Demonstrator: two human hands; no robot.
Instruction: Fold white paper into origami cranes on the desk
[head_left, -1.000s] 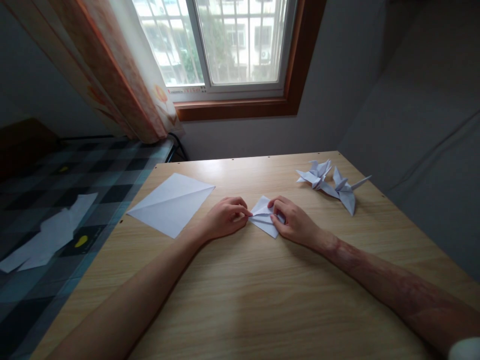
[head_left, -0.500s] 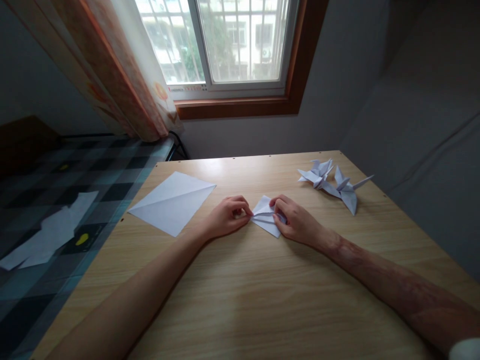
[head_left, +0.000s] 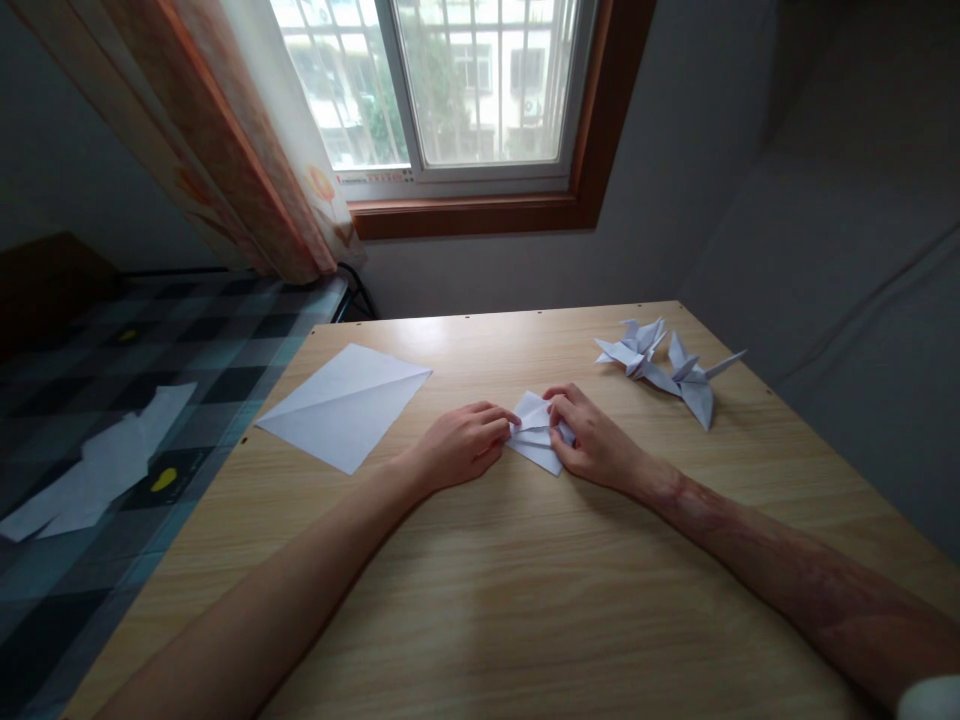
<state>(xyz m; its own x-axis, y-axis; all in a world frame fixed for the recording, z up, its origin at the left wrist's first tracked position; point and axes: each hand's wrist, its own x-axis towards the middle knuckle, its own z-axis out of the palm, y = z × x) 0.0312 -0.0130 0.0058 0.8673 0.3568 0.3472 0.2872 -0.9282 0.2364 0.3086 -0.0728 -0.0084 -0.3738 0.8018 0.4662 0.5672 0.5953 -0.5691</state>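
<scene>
Lying on the counter (head_left: 480,580) right of the square paper sheet (head_left: 345,408), the folded paper (head_left: 535,440) looks light and easily creased, best held by its edges. The right hand (head_left: 589,435) pinches it between narrowed fingers; the left hand (head_left: 463,442) touches its left corner, grip unclear.

By remote view I count one left hand (head_left: 471,443), one right hand (head_left: 592,437), one small folded paper (head_left: 535,438), one creased sheet (head_left: 346,408), two paper birds (head_left: 695,393), one tabletop (head_left: 465,580), one window (head_left: 484,90) and one bed (head_left: 217,325); the overlapping paper pieces (head_left: 116,460) I cannot number.
</scene>
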